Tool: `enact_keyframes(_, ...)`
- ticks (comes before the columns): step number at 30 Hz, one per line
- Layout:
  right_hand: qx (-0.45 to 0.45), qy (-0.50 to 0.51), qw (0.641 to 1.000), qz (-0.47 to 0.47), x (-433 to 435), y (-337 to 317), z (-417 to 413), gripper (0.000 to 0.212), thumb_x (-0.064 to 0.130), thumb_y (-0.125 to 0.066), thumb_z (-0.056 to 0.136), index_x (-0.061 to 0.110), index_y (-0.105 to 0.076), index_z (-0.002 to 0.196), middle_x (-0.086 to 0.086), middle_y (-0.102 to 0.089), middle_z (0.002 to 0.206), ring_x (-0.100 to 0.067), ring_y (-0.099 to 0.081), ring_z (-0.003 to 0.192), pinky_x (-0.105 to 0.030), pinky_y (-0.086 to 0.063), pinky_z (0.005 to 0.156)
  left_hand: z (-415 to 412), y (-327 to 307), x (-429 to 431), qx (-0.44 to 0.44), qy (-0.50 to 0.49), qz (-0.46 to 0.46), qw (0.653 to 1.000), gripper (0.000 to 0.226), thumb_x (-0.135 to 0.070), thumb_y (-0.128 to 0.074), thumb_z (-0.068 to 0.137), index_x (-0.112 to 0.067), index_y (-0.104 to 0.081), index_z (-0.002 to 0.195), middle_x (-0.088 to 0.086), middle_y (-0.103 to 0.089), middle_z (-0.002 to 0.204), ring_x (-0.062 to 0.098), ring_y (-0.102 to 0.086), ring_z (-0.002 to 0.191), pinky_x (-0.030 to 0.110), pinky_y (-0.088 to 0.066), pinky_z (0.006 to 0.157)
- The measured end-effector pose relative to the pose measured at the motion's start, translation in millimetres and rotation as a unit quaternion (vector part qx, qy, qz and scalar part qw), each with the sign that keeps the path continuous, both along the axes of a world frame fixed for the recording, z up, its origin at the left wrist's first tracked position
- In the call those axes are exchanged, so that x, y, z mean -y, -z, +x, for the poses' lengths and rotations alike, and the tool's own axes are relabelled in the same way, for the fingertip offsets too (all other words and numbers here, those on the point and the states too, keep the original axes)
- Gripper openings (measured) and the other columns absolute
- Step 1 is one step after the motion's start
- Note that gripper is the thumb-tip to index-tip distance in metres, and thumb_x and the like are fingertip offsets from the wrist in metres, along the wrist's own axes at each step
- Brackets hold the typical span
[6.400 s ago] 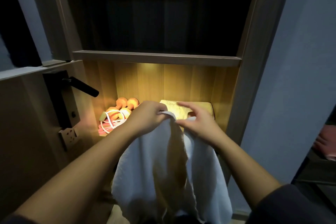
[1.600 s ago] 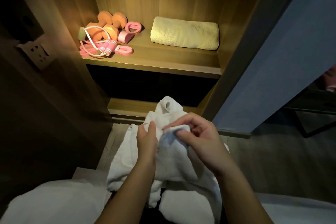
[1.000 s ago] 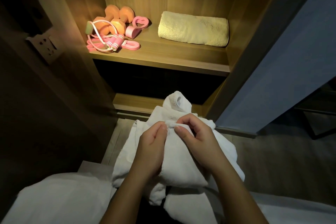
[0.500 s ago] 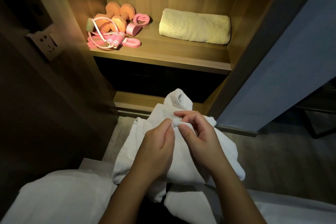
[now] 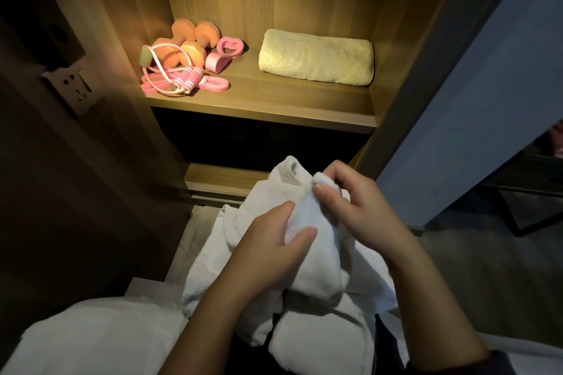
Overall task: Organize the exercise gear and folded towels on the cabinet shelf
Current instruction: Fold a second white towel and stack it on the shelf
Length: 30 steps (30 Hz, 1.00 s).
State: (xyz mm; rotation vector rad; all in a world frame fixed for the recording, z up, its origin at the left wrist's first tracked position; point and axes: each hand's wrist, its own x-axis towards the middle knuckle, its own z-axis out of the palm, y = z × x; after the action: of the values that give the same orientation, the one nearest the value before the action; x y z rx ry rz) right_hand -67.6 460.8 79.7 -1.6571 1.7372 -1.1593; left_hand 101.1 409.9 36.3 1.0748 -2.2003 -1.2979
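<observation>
- Lit wooden cabinet shelf (image 5: 274, 109): plenty of bare board along the front, but the free strip between the gear on the left and the towel on the right is narrow. A bulky bundle pushed in there could shove into either neighbour.
- Loose white terry towel (image 5: 320, 268): it's down low, well below and in front of the shelf, bunched over the person's lap and not yet folded. The big risk is a lopsided fold. If the edges aren't matched, it goes up lumpy and sags open on the board.
- Folded pale yellow towel (image 5: 316, 56): lying neat at the right end of the shelf against the side wall. Stack the white one on it carelessly and this tidy fold could get dragged askew.
- Left hand (image 5: 268, 246): wrapped round a thick fold of the white towel, thumb on top. If the hand lets go too soon, that fold drops out.
- Right hand (image 5: 356, 207): thumb and fingers pinching a small corner. It's a thin hold, and one tug could slip it free.
- Two orange dumbbells (image 5: 189, 42): back left, touching each other. One nudge might roll them.
- Pink-handled skipping rope (image 5: 189, 81): coiled in front of the dumbbells, with loops that could snag a passing towel.
- Pink heart-shaped grip ring (image 5: 227, 52): it leans just beside the dumbbells and could easily be knocked over.
</observation>
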Motion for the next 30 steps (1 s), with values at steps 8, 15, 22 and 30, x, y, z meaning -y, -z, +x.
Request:
enact_keyframes(8,-0.037,0.109,0.984,-0.135,34.0,-50.9,-28.6,0.016,0.025,-0.053,0.099,0.035,-0.051,0.087,0.023,-0.058,0.081,0.006,-0.055,0.075,-0.004,-0.039,0.062,8.1,-21.4,39.4,-0.004,-0.01,-0.083,0.997,0.033,-0.046,-0.05,0.085,-0.017,-0.058,0.096,0.002,-0.064,0.087,0.02,-0.061,0.081,0.051,-0.052,0.073)
enact_keyframes(15,-0.024,0.164,0.977,-0.133,39.0,-69.9,-45.6,0.005,0.03,-0.053,0.098,0.03,-0.055,0.093,0.016,-0.061,0.084,0.003,-0.057,0.08,-0.009,-0.04,0.061,-18.2,-37.8,61.7,-0.098,-0.089,-0.174,0.976,0.019,-0.029,-0.04,0.103,-0.029,-0.048,0.086,-0.006,-0.055,0.075,0.011,-0.055,0.067,0.038,-0.045,0.058)
enact_keyframes(22,-0.05,0.037,0.998,-0.019,26.1,-86.2,-41.0,0.042,0.066,-0.067,0.066,0.048,-0.06,0.104,0.035,-0.058,0.104,0.01,-0.055,0.098,-0.012,-0.044,0.072,-41.4,-85.6,91.1,-0.061,-0.006,-0.24,0.969,0.029,-0.036,-0.042,0.102,-0.024,-0.054,0.079,-0.006,-0.056,0.068,0.016,-0.055,0.067,0.039,-0.042,0.063)
enact_keyframes(30,-0.114,0.088,0.99,0.006,30.4,-66.8,-54.6,0.018,0.04,-0.081,0.074,0.029,-0.067,0.073,0.022,-0.066,0.076,0.004,-0.06,0.069,-0.01,-0.04,0.053,-39.5,-57.7,101.7,0.007,0.04,-0.182,0.982,0.048,-0.075,-0.054,0.068,-0.03,-0.057,0.083,-0.011,-0.063,0.075,0.001,-0.056,0.068,0.031,-0.047,0.062)
